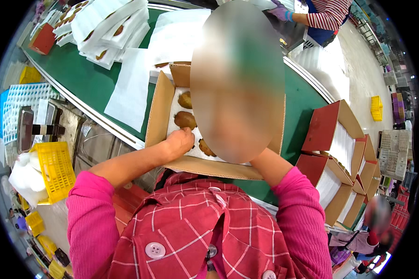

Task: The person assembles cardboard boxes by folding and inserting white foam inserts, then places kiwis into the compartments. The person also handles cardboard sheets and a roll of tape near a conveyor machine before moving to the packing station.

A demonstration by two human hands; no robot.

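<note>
A cardboard box (160,104) with raised flaps stands before me on a green conveyor belt (87,90). Inside it lies a white tray or liner (173,101) with brown kiwifruit (185,120) in a column along its left side. My left hand (181,141) reaches over the box's near left corner, fingers curled down at the lower end of one kiwifruit; its grip is unclear. Another kiwifruit (206,148) sits just right of that hand. My right forearm enters the box from the right, but a large blurred patch hides the hand and the box's right half.
Stacked white trays of fruit (108,31) and white paper sheets (129,87) lie at the back left. Red-and-brown boxes with white liners (338,139) are stacked at right. A yellow crate (56,171) and a scale (38,129) stand left. A gloved co-worker's hand (282,13) is across the belt.
</note>
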